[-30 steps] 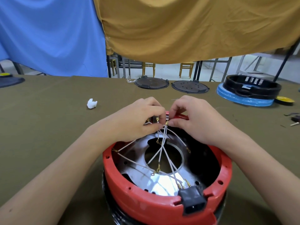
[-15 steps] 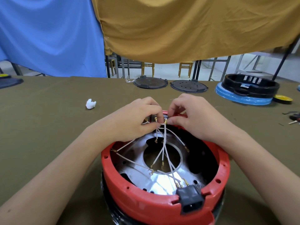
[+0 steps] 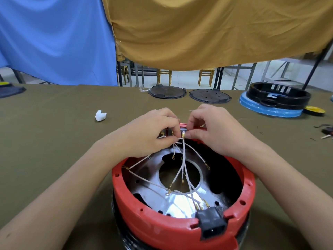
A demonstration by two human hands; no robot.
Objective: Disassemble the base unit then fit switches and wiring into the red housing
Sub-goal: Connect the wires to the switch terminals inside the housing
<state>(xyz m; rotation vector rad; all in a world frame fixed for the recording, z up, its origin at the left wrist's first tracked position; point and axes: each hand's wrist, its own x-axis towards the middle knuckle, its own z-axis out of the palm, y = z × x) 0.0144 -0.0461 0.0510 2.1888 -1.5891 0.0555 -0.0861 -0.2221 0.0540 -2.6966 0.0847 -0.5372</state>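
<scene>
The round red housing (image 3: pixel 162 226) stands in front of me, open side up, with a shiny metal plate (image 3: pixel 153 192) inside. A black power socket (image 3: pixel 211 225) sits in its near rim. White wires (image 3: pixel 182 170) with brass terminals fan up from the socket to the far rim. There my left hand (image 3: pixel 149 134) pinches a bunch of the wires beside a small switch (image 3: pixel 182 127) set in the rim. My right hand (image 3: pixel 214 130) pinches one brass terminal against that switch. My fingers hide most of the switch.
A white crumpled scrap (image 3: pixel 100 115) lies on the olive table cloth (image 3: pixel 45 141) to the left. At the far edge lie two dark round lids (image 3: pixel 167 92), and a black ring on a blue disc (image 3: pixel 277 98) stands far right. Small tools (image 3: pixel 327 131) lie at the right edge.
Both hands stay at the far rim. The fingers have shifted slightly on the wires and the terminal; the hanging wires have swung a little.
</scene>
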